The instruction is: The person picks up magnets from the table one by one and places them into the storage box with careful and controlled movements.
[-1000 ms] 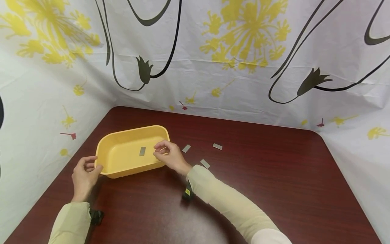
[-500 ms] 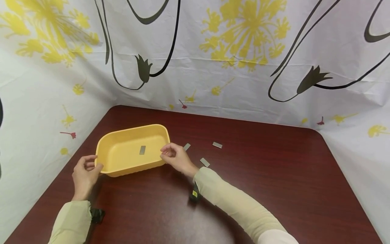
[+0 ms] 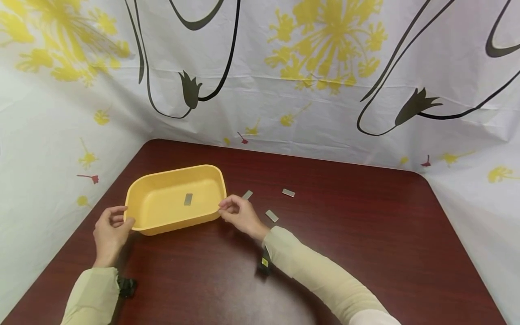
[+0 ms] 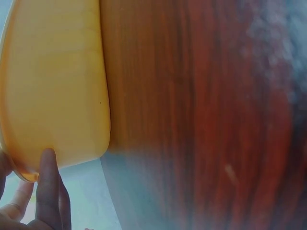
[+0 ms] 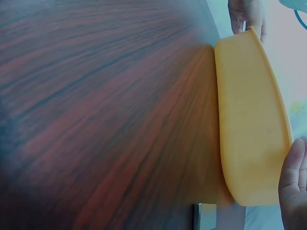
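A yellow plastic tub (image 3: 160,210) stands on the left of the table, with one small flat grey metal bar (image 3: 188,199) lying on its floor. At the tub's left end my left hand (image 3: 109,232) grips the rim, its thumb at the near corner; the left wrist view shows a finger (image 4: 48,187) against the yellow outer wall. My right hand (image 3: 243,215) holds the rim at the near right corner between thumb and curled fingers. Both hands appear around the tub (image 5: 249,115) in the right wrist view.
Three similar bars lie right of the tub: one (image 3: 247,194) partly behind my right hand, one (image 3: 271,215) nearer, one (image 3: 288,192) farther right. A dark red wooden table (image 3: 345,234) spreads beneath. A white patterned cloth (image 3: 260,81) hangs behind and at the sides.
My right hand has moved right and slightly nearer, from over the tub's inside to its right rim. My left hand keeps its hold on the left end.
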### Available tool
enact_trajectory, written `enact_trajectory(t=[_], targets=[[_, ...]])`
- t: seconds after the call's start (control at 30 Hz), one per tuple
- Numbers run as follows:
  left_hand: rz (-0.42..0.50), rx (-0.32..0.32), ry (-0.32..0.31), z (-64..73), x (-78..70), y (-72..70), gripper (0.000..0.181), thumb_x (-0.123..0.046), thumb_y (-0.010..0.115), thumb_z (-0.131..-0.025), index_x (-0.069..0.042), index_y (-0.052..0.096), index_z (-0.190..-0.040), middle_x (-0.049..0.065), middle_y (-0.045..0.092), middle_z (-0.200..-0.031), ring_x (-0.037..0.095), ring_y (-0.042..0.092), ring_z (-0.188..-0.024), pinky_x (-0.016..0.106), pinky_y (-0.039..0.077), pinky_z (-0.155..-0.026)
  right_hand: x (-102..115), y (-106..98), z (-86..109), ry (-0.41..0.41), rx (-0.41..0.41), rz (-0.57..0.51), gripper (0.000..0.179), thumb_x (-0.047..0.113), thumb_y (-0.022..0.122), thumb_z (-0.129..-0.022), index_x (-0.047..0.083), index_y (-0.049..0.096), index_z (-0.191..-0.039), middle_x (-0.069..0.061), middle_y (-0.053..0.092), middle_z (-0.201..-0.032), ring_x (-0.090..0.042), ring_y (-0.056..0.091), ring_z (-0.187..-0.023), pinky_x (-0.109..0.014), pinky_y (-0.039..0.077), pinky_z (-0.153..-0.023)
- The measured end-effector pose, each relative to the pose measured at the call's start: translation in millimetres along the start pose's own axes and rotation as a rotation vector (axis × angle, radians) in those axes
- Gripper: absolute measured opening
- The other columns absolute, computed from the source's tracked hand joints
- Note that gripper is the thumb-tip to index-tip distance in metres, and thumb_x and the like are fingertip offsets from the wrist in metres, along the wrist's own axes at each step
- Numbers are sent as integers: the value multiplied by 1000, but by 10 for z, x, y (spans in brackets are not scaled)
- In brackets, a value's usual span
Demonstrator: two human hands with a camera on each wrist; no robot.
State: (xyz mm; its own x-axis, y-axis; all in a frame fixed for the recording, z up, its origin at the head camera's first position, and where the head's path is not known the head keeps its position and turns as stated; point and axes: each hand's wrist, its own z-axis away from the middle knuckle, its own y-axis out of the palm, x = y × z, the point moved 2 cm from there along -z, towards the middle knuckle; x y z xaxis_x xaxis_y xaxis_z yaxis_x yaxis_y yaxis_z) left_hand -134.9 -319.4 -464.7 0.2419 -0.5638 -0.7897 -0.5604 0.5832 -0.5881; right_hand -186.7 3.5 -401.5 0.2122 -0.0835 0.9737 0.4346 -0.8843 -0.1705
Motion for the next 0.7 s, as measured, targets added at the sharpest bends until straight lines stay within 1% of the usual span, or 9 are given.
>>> enact_trajectory(t=[0.07, 0.17, 0.23, 0.33, 0.4, 0.47, 0.57, 0.6, 0.7], targets=[[1, -4, 2, -51, 94, 32, 32, -16, 60, -74, -13, 57, -106, 0, 56, -81, -4, 49, -62, 13, 42, -46, -6, -16, 18, -5, -3, 6, 16, -8, 58, -78, -13, 55, -93, -26, 58, -86, -13, 55, -67, -15, 47, -58], [-2, -11, -6, -73, 126, 42, 33, -18, 60, -74, -14, 58, -106, -2, 56, -81, -4, 49, -62, 12, 42, -47, -12, -40, 39, 0, -3, 15, 15, -8, 58, -78, -13, 55, -92, -25, 59, -85, -18, 57, -68, -17, 48, -58], [1, 0, -22, -12, -31, -9, 33, -15, 59, -75, -11, 57, -107, 1, 57, -82, -6, 48, -62, 11, 41, -47, -26, -60, 51, 14, -3, 16, 16, -7, 58, -78, -13, 56, -92, -24, 60, -84, -19, 57, -68, -23, 51, -59], [7, 15, -38, 95, -283, -93, 33, -12, 58, -75, -8, 57, -108, 1, 56, -81, -8, 45, -60, 10, 40, -47, -38, -93, 76, 39, -6, 21, 16, -5, 58, -79, -12, 56, -93, -24, 60, -83, -17, 56, -65, -24, 49, -52], [14, 26, -51, 157, -417, -142, 33, -10, 57, -75, -6, 56, -108, 2, 56, -80, -8, 44, -59, 10, 39, -48, -52, -113, 90, 60, -8, 19, 17, -4, 58, -79, -13, 55, -94, -23, 60, -83, -23, 58, -66, -22, 47, -49], [19, 29, -49, 167, -420, -149, 34, -10, 58, -75, -5, 56, -108, 0, 55, -78, -8, 44, -59, 9, 39, -48, -65, -131, 103, 71, -15, 20, 18, -4, 58, -79, -13, 55, -94, -23, 60, -83, -31, 58, -68, -17, 42, -48], [25, 32, -40, 174, -412, -153, 33, -11, 57, -75, -4, 56, -108, 0, 55, -77, -8, 44, -59, 10, 39, -47, -97, -158, 113, 82, -25, 17, 19, -4, 58, -79, -14, 55, -95, -22, 60, -84, -42, 57, -76, -18, 46, -53], [29, 29, -37, 172, -404, -149, 32, -11, 58, -75, -4, 56, -107, 0, 55, -77, -8, 44, -59, 13, 40, -46, -106, -168, 115, 79, -28, 20, 19, -4, 59, -79, -14, 56, -95, -22, 60, -84, -41, 58, -76, -18, 47, -55], [21, 19, -26, 176, -395, -139, 31, -10, 57, -75, -5, 56, -105, 0, 54, -78, -8, 44, -59, 16, 42, -44, -125, -194, 128, 71, -36, 43, 18, -4, 59, -78, -13, 56, -93, -21, 61, -84, -30, 60, -73, -18, 47, -58]])
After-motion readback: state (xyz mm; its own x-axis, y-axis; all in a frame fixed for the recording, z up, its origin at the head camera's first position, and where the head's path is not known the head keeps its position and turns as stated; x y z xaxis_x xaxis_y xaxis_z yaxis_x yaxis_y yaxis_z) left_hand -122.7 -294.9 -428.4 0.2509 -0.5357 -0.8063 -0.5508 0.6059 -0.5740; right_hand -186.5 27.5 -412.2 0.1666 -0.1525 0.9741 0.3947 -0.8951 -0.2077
